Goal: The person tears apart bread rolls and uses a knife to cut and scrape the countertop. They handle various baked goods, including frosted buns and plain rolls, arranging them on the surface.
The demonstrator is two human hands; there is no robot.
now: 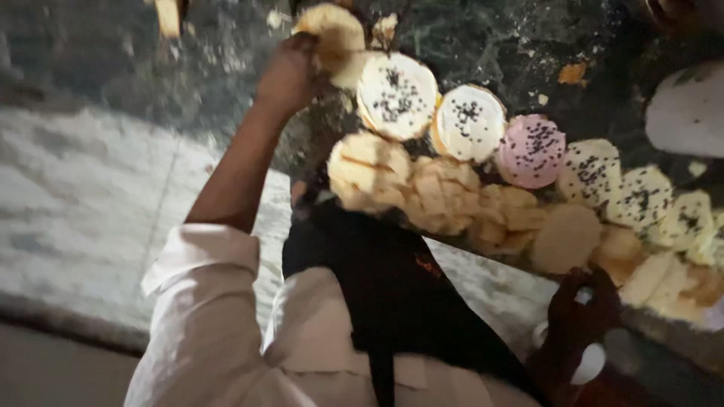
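Note:
My left hand (290, 75) reaches out at the top of the view and is closed on a pale round bun (335, 30), held over the dark cooking surface (483, 38). Beside it lie round buns spread with white topping and black seeds (396, 94), then a pink-topped one (532, 151). A nearer row holds plain golden buns (441, 192). My right hand (581, 313) is low at the right by the surface's near edge, wrapped around a small white object (592, 362) whose shape is blurred.
More seeded pale pieces (641, 196) run off to the right. A large pale round shape (690, 109) sits at the far right. Crumbs and an orange scrap (573, 73) dot the dark surface. A light speckled floor (83, 203) lies to the left.

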